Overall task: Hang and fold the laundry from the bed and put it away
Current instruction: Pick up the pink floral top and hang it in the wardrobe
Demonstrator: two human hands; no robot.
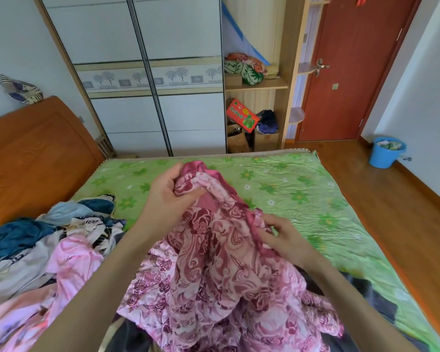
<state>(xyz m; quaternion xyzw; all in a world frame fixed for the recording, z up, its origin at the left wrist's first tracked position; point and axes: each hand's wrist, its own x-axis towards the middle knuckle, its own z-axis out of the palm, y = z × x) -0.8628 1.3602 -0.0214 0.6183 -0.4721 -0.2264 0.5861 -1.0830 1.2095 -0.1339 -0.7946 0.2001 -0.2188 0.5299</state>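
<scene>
Print on the red box (242, 116) seems too blurred to read.

I see both hands on a pink rose-print garment (214, 250) over the bed (302, 189). Left hand (168, 194) grips its bunched satin edge, raised; right hand (282, 237) pinches the edge lower down. Laundry pile (48, 245) lies left. Wardrobe (142, 72), red door (353, 72), blue bucket (385, 154) behind.

Place: a home bedroom — lived-in.
Bed: a bed (302, 189) with a green floral sheet and an orange wooden headboard (36, 148).
Laundry: a heap of clothes (48, 250) at the bed's left edge.
Storage: a sliding-door wardrobe (142, 72) — open shelves (257, 85) beside it.
Exit: a red door (353, 72); wood floor (391, 212).
</scene>
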